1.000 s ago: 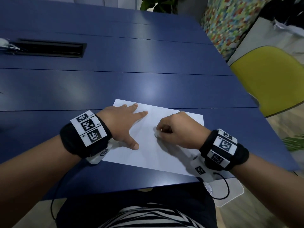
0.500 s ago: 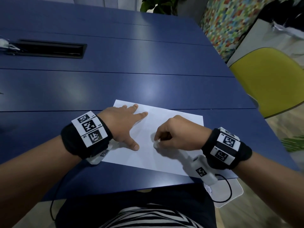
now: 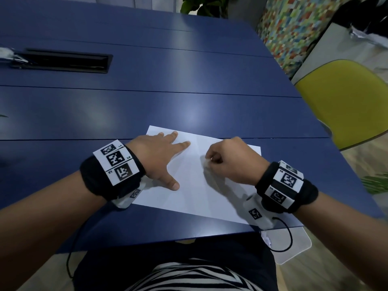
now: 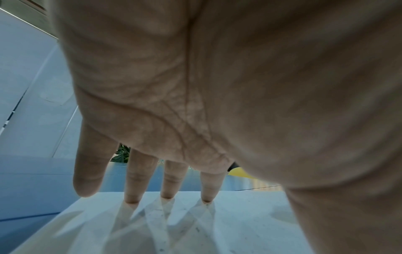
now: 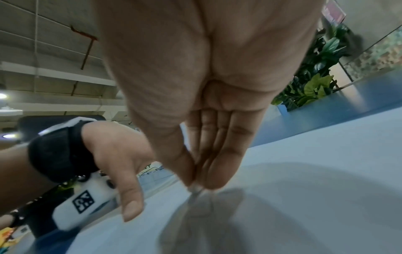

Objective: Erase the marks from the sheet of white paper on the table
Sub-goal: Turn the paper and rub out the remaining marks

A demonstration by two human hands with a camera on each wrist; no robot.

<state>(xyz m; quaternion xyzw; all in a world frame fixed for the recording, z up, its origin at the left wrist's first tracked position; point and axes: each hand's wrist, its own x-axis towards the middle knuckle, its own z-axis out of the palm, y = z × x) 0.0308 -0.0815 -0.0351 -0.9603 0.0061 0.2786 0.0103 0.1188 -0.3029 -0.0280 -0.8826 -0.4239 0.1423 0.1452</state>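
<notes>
Head: paper (image 3: 195,185) lies at the table (image 3: 168,101) near edge; my left hand (image 3: 161,156) flat on it, right hand (image 3: 228,162) pinching an eraser (image 3: 206,163).
Left wrist: fingertips (image 4: 166,195) press the paper.
Right wrist: the eraser tip touches the paper.
Risk: hard rubbing could crease it. Containers: none.

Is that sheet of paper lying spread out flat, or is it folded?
Spread flat. The paper lies open on the blue table, its visible corners unfolded, left hand pressing it down.
</notes>
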